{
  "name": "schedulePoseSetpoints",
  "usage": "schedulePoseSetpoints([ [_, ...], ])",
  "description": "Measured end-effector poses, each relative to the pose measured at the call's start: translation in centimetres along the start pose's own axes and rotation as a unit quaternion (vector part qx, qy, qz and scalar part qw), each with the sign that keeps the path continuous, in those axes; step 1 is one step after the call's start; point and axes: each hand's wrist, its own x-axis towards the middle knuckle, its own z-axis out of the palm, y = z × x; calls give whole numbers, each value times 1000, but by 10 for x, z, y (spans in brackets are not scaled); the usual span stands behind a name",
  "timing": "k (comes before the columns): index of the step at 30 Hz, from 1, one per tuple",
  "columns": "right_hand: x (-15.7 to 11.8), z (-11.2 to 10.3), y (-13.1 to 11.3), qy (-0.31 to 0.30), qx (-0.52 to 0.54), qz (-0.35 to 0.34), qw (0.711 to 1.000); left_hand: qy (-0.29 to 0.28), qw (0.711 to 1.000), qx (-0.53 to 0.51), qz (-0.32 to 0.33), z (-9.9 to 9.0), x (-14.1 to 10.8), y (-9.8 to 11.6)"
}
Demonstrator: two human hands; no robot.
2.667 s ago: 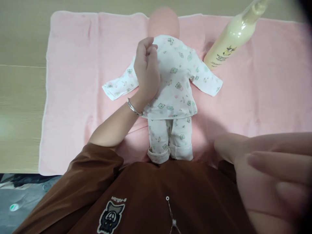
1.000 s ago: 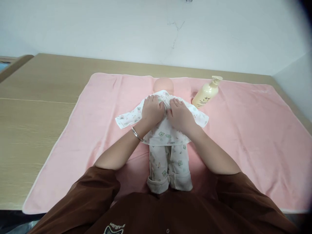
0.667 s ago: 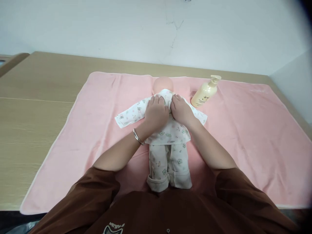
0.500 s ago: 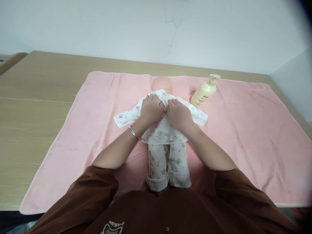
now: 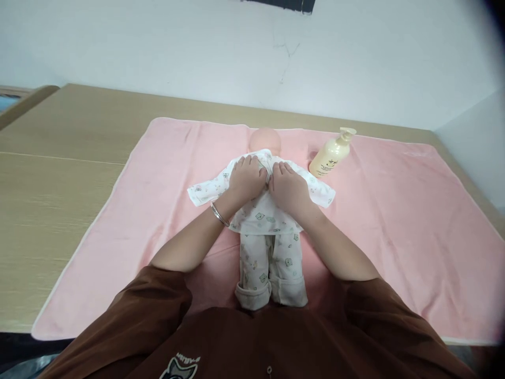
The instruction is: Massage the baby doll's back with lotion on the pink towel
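A baby doll (image 5: pixel 265 140) lies on a pink blanket, its bald head away from me. It wears a white printed shirt (image 5: pixel 260 218) with both sleeves spread and white printed trousers (image 5: pixel 254 263) with folded cuffs. My left hand (image 5: pixel 248 178) rests flat on the left side of the chest, fingers extended on the cloth, a silver bangle at the wrist. Flat on the right side of the chest lies my right hand (image 5: pixel 288 185), its fingers also stretched out. The two hands nearly meet at the middle of the shirt.
On the pink blanket (image 5: pixel 394 210), right of the doll's head, stands a cream pump bottle (image 5: pixel 330 156). The blanket covers much of a wooden table (image 5: pixel 51 210). A white wall rises behind the table, with a dark object at its top.
The camera view has shifted slightly, bringing a dark object on the wall into sight. Both hands stay on the doll's chest in nearly the same place.
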Motion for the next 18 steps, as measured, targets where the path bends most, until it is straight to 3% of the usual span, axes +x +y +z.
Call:
schedulePoseSetpoints([
  [2, 5, 4, 3, -3, 35, 9, 999, 10, 1000, 7, -3, 2, -1, 2],
  [5, 20, 12, 20, -3, 89, 30, 996, -19, 999, 39, -11, 0, -10, 13],
  [9, 28, 12, 30, 1, 93, 19, 996, -42, 997, 60, -1, -4, -24, 26],
  [15, 6, -5, 0, 4, 15, 13, 1000, -55, 989, 60, 126, -4, -10, 0],
  [18, 6, -6, 0, 6, 19, 6, 1000, -42, 992, 54, 108, -1, -5, -7],
])
